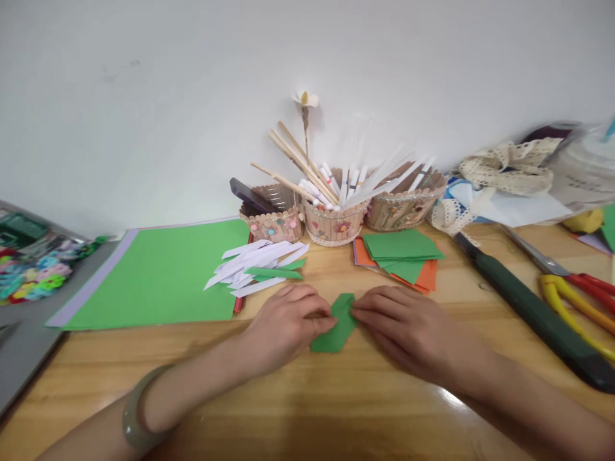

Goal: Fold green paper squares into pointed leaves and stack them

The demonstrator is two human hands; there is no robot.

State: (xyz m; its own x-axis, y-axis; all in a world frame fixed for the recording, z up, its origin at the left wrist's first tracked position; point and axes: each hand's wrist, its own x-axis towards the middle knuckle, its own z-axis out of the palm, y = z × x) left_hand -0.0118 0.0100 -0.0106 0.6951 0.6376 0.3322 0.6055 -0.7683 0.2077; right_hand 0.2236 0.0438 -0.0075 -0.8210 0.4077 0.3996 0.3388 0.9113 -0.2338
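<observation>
A small folded piece of green paper lies on the wooden table between my two hands. My left hand is closed on its left edge, thumb and fingers together at the paper. On the other side, the fingertips of my right hand are pressed together at the paper's right edge. Just beyond my left hand is a pile of folded white paper strips with a few green strips. Past my right hand lies a stack of green paper pieces, with orange paper underneath.
Large green sheets lie at left. Decorated baskets with sticks and pens stand against the wall. At right are a dark green long-handled tool, scissors and lace ribbon. Colourful small pieces sit far left.
</observation>
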